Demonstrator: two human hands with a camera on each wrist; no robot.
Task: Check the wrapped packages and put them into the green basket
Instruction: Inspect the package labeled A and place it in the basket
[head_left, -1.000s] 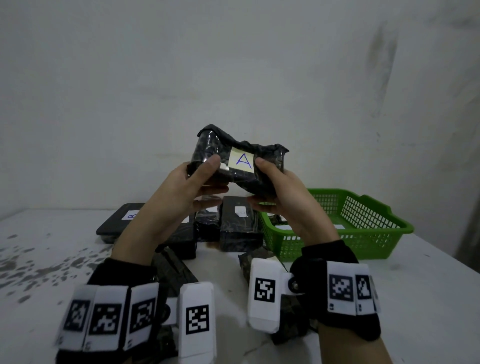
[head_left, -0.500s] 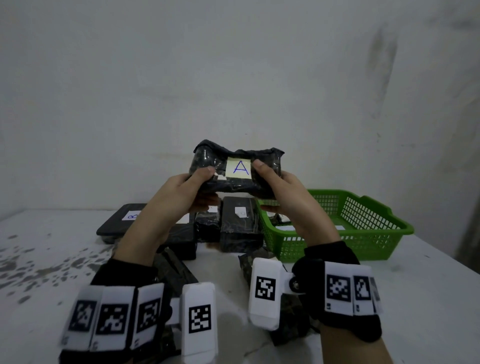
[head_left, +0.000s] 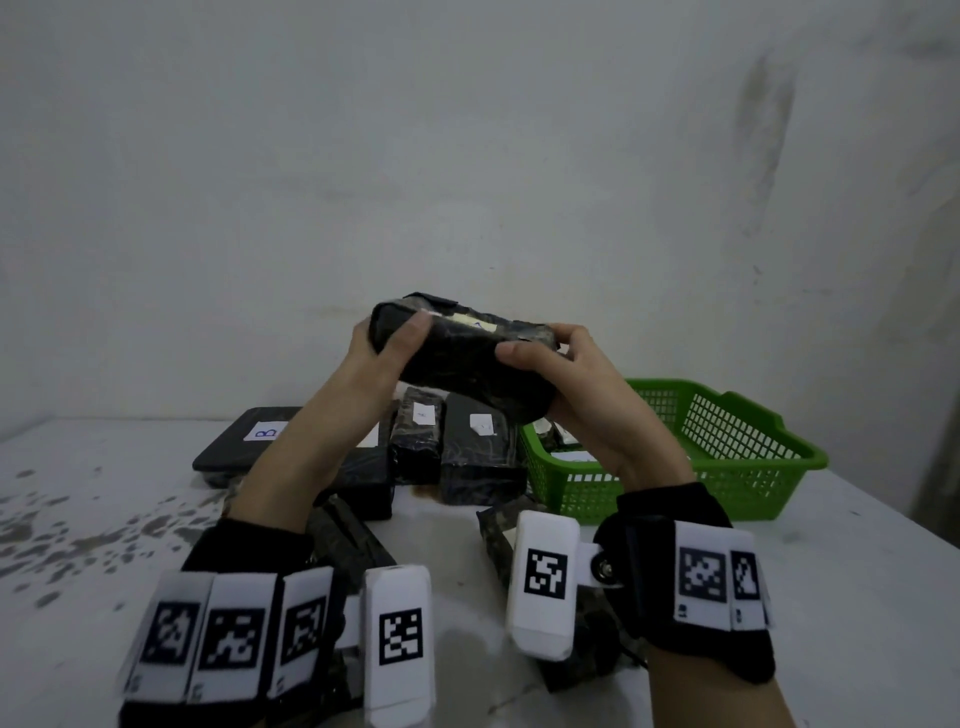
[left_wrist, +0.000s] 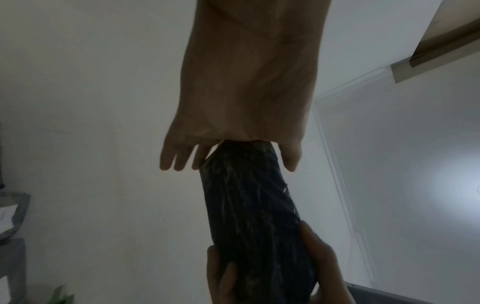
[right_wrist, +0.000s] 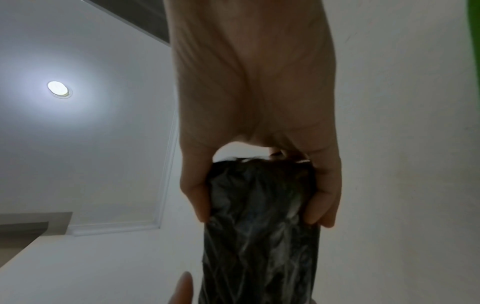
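Both hands hold one black wrapped package (head_left: 462, 358) in the air above the table. My left hand (head_left: 384, 343) grips its left end with the thumb on the near face. My right hand (head_left: 550, 364) grips its right end, thumb in front and fingers behind. Its white label now faces up and shows only as a thin strip. The left wrist view shows the package (left_wrist: 249, 216) running from my left hand (left_wrist: 231, 158) to the other hand. The right wrist view shows my right hand (right_wrist: 259, 197) pinching the package (right_wrist: 259, 236). The green basket (head_left: 737, 457) stands to the right, below the package.
Several more black wrapped packages (head_left: 478, 452) with white labels lie on the white table (head_left: 831, 597) behind and under my forearms. A flat one marked B (head_left: 244, 441) lies at the left. Labelled packages lie inside the basket. A white wall stands close behind.
The package has been tipped back so that its A label went from facing me to facing up, and it sank a little. Both hands kept hold of its ends.
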